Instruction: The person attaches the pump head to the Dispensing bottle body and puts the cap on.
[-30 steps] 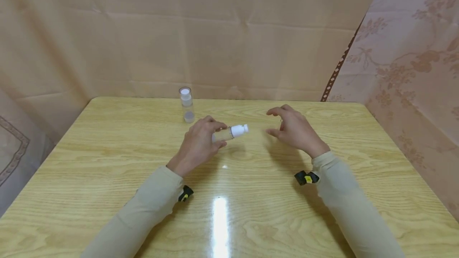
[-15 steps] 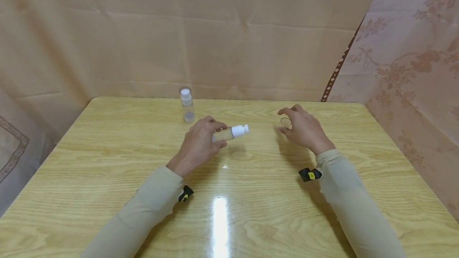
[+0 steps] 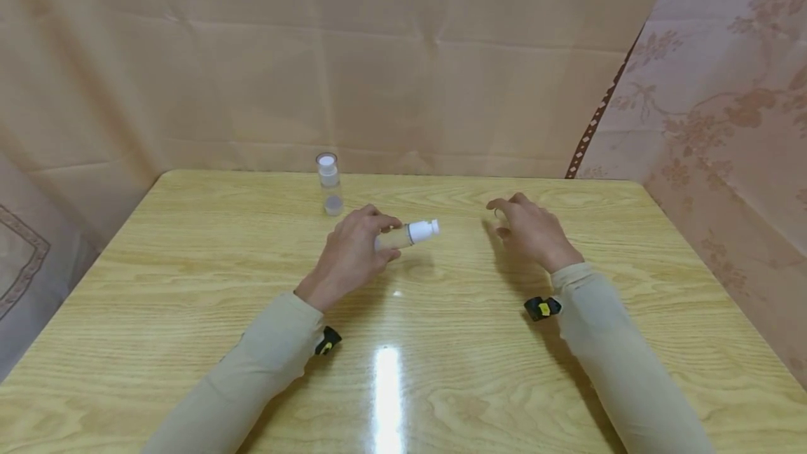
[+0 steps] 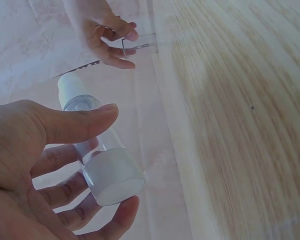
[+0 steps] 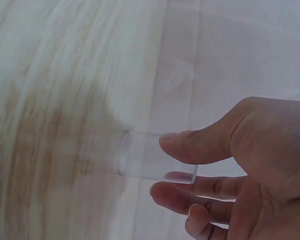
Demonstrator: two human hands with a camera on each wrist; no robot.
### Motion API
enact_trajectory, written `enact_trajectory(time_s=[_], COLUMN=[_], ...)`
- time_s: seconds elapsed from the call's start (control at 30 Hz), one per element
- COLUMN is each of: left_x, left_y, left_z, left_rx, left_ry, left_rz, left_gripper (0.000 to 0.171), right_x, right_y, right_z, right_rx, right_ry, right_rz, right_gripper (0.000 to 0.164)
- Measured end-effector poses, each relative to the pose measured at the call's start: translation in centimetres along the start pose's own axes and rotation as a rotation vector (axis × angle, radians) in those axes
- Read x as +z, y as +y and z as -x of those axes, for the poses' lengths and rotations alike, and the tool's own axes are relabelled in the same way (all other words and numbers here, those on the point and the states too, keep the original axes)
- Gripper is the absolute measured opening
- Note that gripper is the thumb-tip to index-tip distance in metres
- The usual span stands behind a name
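My left hand (image 3: 349, 249) grips a small clear pump bottle with a white pump head (image 3: 422, 230), tilted so that the head points right. In the left wrist view, thumb and fingers are round the clear body, and the bottle's white base (image 4: 115, 177) faces the camera. To the right, my right hand (image 3: 536, 233) pinches a clear cylindrical cap (image 5: 150, 155) between thumb and fingers, apart from the bottle. Its open rim shows in the right wrist view; in the head view the fingers hide most of it. A second pump bottle (image 3: 331, 188), its clear cap on, stands upright beyond my left hand.
Both hands are above a wood-grain table (image 3: 403, 384). A beige curtain (image 3: 378, 62) hangs behind its back edge, and a floral cloth (image 3: 725, 111) hangs on the right. A bright light reflection lies near the front middle of the tabletop.
My right hand has drawn away to the right, then dipped slightly, turning the cap so its rim shows less in the head view. The left hand and its bottle stay almost still.
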State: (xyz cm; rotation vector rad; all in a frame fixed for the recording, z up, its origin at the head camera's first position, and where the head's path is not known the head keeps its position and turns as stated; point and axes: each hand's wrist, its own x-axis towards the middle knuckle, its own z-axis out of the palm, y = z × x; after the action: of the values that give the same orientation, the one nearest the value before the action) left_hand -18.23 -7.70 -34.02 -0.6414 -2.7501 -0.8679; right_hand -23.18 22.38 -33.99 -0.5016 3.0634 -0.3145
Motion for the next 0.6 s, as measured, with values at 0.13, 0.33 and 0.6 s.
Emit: enact_trajectory(time_s=[0.13,0.33,0.6], left_x=[0.04,0.03,-0.14], left_y=[-0.02,0.00,0.04], left_z=[-0.01,-0.05,0.00], left_rx=[0.003,-0.003,-0.004], left_ry=[0.004,0.007,0.003], left_rz=[0.006,0.010,0.011], left_gripper=[0.040,0.039,0.040], right_x=[0.22,0.31,-0.39], right_y=[0.01,0.04,-0.29], right_z=[-0.02,-0.06,0.32], right_rx=[-0.003,-0.006,-0.025], right_ry=[-0.001,0.011,0.073], right_rz=[0.016,0.021,-0.014], right_gripper=[0.043,0.040,0.036])
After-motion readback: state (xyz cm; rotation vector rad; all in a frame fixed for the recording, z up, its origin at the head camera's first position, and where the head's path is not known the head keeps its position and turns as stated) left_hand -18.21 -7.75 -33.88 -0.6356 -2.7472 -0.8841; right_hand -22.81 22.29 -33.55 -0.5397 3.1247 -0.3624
